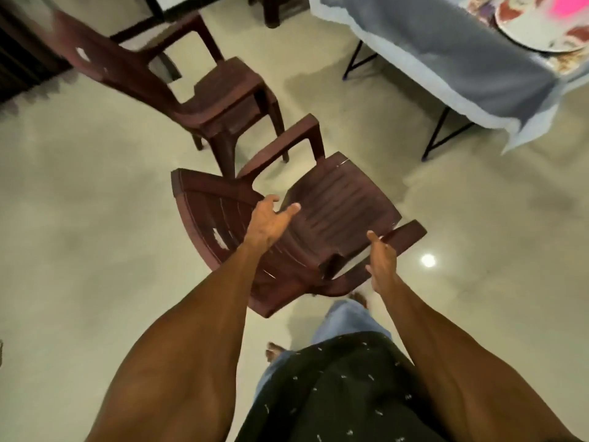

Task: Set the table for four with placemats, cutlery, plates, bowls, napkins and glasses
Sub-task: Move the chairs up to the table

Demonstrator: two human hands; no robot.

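While most of the setting lies out of frame, we see the table (452, 59) at upper right, draped in a grey cloth that hangs over its near edge and corner, with thin black legs below. On its far right corner sits a patterned plate (538, 27), white with red markings, cut off by the frame edge; whether it holds anything we cannot tell, and a bright pink patch beside it is too blurred to name.

Nearer to us stands a dark brown plastic chair (318, 212), tilted toward us. Our left hand (271, 218) hovers over the join of back and seat, fingers spread and relaxed, grasping nothing. Our right hand (382, 260) is at the chair's right armrest, thumb against its end; fingers look loose, and a firm grip we cannot make out.

A second chair (223, 90) stands just behind the first, close to its left armrest. Pale glossy floor (79, 218) opens wide to the left and right of the chairs, and a clear strip runs between the near chair and the table's edge. Our bare feet and light trousers (344, 317) show below the chair.
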